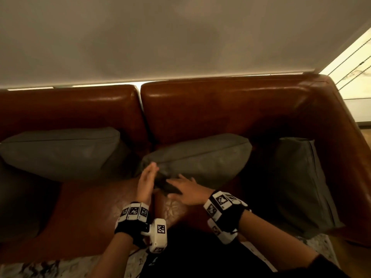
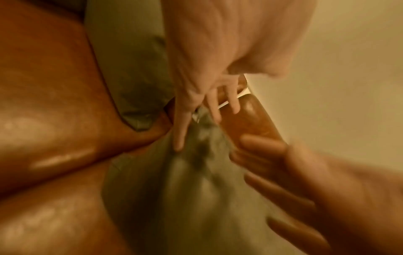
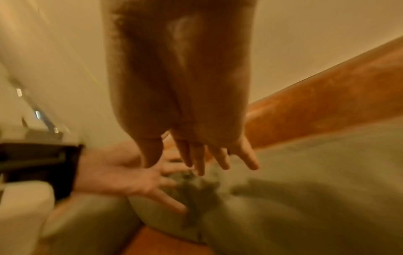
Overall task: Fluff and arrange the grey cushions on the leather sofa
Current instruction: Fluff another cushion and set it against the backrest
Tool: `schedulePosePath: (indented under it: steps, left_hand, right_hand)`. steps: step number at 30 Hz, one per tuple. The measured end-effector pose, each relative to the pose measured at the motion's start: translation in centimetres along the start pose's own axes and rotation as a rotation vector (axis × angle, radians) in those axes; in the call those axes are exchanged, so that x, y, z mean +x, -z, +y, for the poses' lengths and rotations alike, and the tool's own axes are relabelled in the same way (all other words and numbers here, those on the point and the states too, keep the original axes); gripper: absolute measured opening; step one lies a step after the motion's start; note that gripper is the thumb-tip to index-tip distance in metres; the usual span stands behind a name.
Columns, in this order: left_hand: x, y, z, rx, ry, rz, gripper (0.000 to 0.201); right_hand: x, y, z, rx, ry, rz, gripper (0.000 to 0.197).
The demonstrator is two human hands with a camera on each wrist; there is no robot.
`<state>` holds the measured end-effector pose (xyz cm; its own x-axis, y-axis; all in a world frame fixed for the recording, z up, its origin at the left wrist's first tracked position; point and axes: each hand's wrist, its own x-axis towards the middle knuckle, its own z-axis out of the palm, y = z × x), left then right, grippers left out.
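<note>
A grey cushion (image 1: 204,157) leans against the back of the brown leather sofa (image 1: 220,109), right of the middle seam. My left hand (image 1: 147,177) stands edge-on with straight fingers against the cushion's left corner. My right hand (image 1: 184,188) lies flat with spread fingers on the cushion's lower left face. In the left wrist view the left hand (image 2: 196,110) has straight fingers on the dented cushion (image 2: 196,189), with the right hand (image 2: 283,181) opposite. The right wrist view shows the right hand (image 3: 202,158) spread over the cushion (image 3: 305,181); the left hand (image 3: 139,182) is open.
Another grey cushion (image 1: 60,151) leans on the left seat's back, a third (image 1: 301,183) stands against the right armrest, and part of one more (image 1: 18,201) shows at the far left. A pale wall rises behind the sofa. A patterned rug (image 1: 50,267) lies in front.
</note>
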<state>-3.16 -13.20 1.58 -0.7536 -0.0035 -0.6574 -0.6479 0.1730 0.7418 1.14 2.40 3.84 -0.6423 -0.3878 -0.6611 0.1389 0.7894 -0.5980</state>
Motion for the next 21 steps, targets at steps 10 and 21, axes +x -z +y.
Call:
schedulePosePath:
  steps: [10, 21]
  left_hand:
    - [6.3, 2.7, -1.6, 0.377, -0.093, 0.169, 0.047]
    - [7.9, 3.5, -3.3, 0.73, -0.021, 0.28, 0.028]
  right_hand:
    - [-2.1, 9.0, 15.2, 0.347, -0.52, 0.878, 0.063]
    - [0.6, 12.7, 18.2, 0.512, -0.644, 0.777, 0.044]
